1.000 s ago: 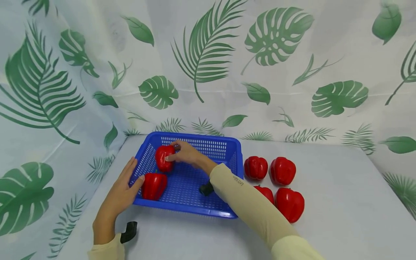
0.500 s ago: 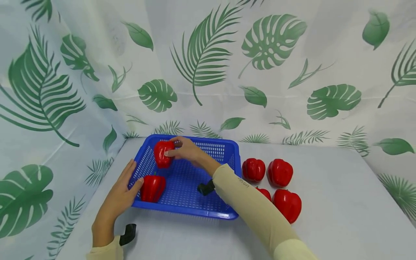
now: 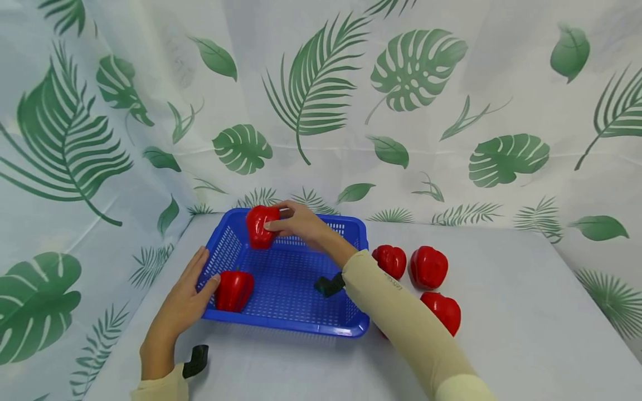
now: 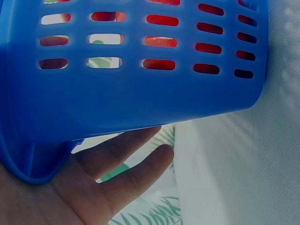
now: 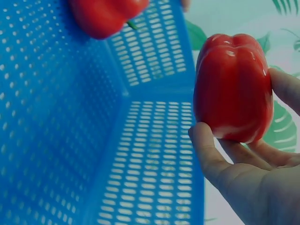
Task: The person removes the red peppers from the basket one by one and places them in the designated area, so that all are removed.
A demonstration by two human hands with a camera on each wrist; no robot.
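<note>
A red bell pepper [image 3: 262,227] is held by my right hand [image 3: 301,224], above the far left part of the blue basket [image 3: 281,328]. In the right wrist view, thumb and fingers grip this pepper [image 5: 233,89] at its sides and lower end. A second red bell pepper [image 3: 233,291] lies inside the basket's near left corner. My left hand [image 3: 184,301] rests at the basket's left rim, thumb over the rim beside that pepper. In the left wrist view, the left hand's fingers [image 4: 138,180] stretch out straight along the outside of the basket wall [image 4: 140,98].
Right of the basket, several more red bell peppers [image 3: 428,267] stand on the white table [image 3: 521,312]; the right forearm partly covers the nearest. Leaf-print cloth [image 3: 321,78] hangs behind and at the left. Each wrist carries a black camera mount [image 3: 197,361].
My right hand has lifted the bell pepper from inside the basket, up and slightly to the right. The left hand stays at the rim. The head view has shifted slightly.
</note>
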